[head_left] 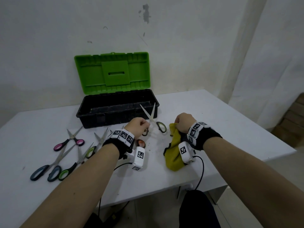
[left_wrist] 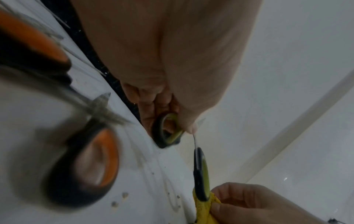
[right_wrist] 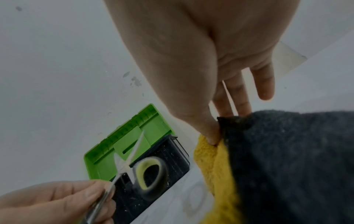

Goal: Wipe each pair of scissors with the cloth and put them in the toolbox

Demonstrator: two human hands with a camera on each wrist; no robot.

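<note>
My left hand [head_left: 141, 127] grips one handle loop [left_wrist: 168, 130] of a pair of green-and-black scissors [head_left: 152, 115], held above the table with the blades spread and pointing up toward the toolbox. The other loop [head_left: 161, 127] hangs free, close to the cloth. My right hand [head_left: 184, 123] pinches the top of a yellow cloth [head_left: 174, 150] with a dark grey side [right_wrist: 287, 166]; the cloth trails down onto the table. The toolbox [head_left: 88, 111] stands open behind, with a black base and an upright green lid [head_left: 112, 72]. What lies in the base is hard to tell.
Several more scissors lie on the white table [head_left: 213, 116] at the left: a pink-handled pair [head_left: 69, 141], blue-grey [head_left: 39, 172] and green ones [head_left: 65, 172]. An orange-handled pair [head_left: 141, 143] lies under my left wrist. The wall is just behind the toolbox. The table's front edge is near.
</note>
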